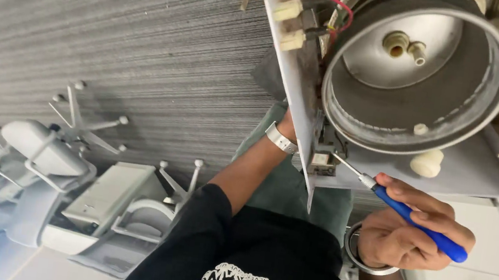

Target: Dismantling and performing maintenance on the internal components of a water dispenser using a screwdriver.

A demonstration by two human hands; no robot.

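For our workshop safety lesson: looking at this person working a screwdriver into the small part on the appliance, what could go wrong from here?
1. The right hand holds the blue-handled screwdriver at a slant; its tip could slip off the small part.
2. The left hand is mostly hidden behind the thin metal panel, so a slip or the panel edge might cut it.
3. Wires sit exposed near the drum and might snag.
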